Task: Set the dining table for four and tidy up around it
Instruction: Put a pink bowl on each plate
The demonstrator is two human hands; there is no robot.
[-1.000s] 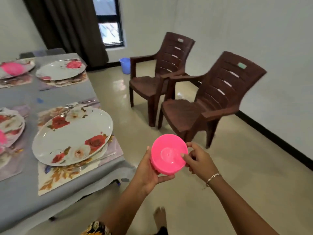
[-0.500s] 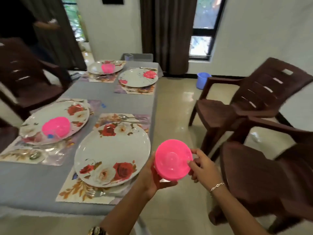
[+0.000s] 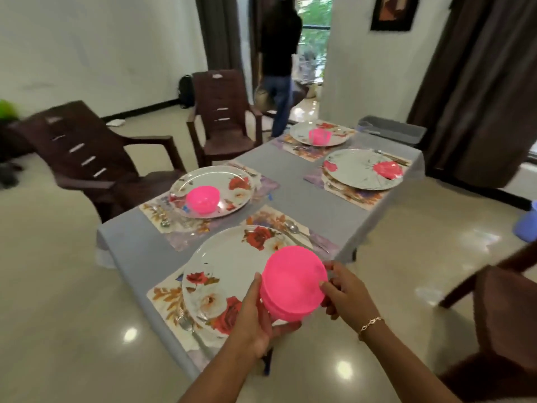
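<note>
Pink bowl (image 3: 293,277) in left hand (image 3: 255,315), right hand (image 3: 345,295), over plate (image 3: 226,266)

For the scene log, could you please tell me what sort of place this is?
Most likely a home dining room: a grey-clothed table set with four floral plates on placemats, brown plastic armchairs beside it, and curtains with a framed picture on the wall.

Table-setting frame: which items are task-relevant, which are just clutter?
Job: pink bowl in left hand and right hand; bare near plate; left plate, far-left plate, far-right plate, each carrying something pink; placemats; cutlery.
Lying about: grey bin, blue bucket, black bag, wall picture, person in doorway.
</note>
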